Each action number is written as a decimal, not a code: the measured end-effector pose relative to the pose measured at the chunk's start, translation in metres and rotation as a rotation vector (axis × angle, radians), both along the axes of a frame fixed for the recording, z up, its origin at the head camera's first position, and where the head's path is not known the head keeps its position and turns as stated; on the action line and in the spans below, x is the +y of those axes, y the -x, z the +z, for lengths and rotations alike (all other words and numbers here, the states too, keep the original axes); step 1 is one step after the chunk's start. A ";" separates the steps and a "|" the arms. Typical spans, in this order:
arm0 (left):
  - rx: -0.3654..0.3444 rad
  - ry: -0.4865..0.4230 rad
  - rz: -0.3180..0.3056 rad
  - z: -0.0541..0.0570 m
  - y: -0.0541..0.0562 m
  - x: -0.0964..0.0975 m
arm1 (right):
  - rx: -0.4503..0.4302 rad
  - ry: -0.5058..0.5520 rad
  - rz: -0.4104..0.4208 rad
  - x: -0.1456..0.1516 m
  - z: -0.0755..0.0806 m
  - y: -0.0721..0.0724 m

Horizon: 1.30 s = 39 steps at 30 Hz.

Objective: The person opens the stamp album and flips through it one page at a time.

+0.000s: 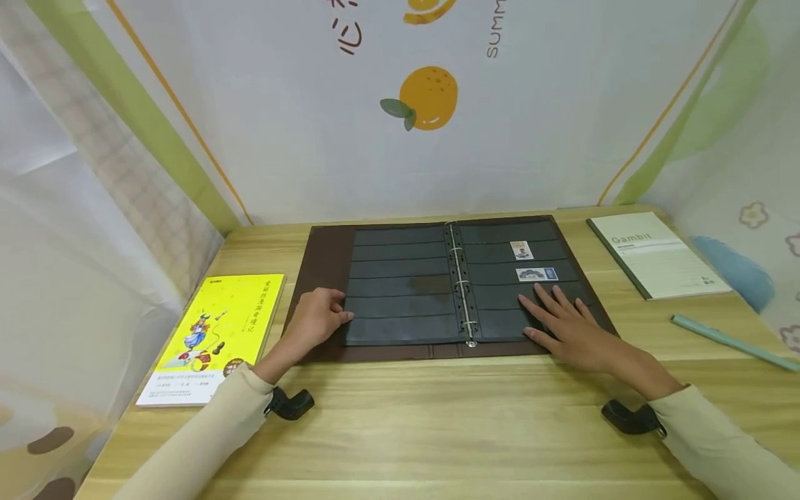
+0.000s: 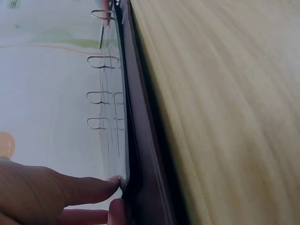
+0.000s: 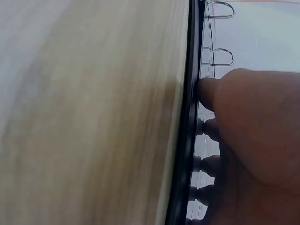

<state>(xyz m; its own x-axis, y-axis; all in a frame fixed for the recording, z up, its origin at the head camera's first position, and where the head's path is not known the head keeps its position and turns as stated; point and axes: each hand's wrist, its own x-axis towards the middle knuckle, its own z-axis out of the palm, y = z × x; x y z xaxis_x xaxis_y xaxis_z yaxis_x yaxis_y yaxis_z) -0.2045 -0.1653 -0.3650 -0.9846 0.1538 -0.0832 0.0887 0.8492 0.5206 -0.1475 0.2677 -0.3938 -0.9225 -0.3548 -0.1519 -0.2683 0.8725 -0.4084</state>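
An open ring-binder stamp album [image 1: 325, 278] with a dark brown cover lies on the table. Its black pocket pages spread to both sides of metal rings [image 1: 462, 285]. At the left page's [image 1: 403, 305] outer edge, my left hand [image 1: 314, 316] pinches that page between thumb and curled fingers; the left wrist view has the thumb [image 2: 89, 190] right on the edge. Spread and flat, my right hand [image 1: 578, 337] rests on the lower right page [image 1: 494, 323]. Just beyond its fingertips are a blue-and-white stamp [image 1: 536, 274] and a smaller pale stamp [image 1: 521, 250] in the pockets.
A yellow book [image 1: 219, 326] lies left of the album, near my left forearm. To the right are a pale notebook [image 1: 659, 253] marked "Gambit" and a light green pen [image 1: 731, 340]. A printed curtain [image 1: 387, 167] hangs behind the wooden table [image 1: 425, 423].
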 end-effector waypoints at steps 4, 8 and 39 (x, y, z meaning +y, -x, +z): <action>0.015 0.042 -0.015 0.001 -0.002 0.004 | -0.007 0.000 -0.001 -0.001 0.001 0.000; 0.144 0.142 -0.063 0.000 -0.005 0.011 | -0.007 0.002 0.001 0.000 0.001 0.000; -0.025 0.473 -0.809 -0.021 0.007 0.061 | -0.049 -0.010 -0.151 0.057 0.032 0.148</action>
<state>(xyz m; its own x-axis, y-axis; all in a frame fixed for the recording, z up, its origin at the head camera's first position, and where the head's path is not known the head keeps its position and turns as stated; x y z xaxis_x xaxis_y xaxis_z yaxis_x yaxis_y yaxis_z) -0.2112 -0.1042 -0.3859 -0.5901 0.7359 -0.3318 0.7384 0.6582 0.1465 -0.2960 0.3245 -0.3622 -0.9567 -0.2106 -0.2011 -0.1134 0.9055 -0.4089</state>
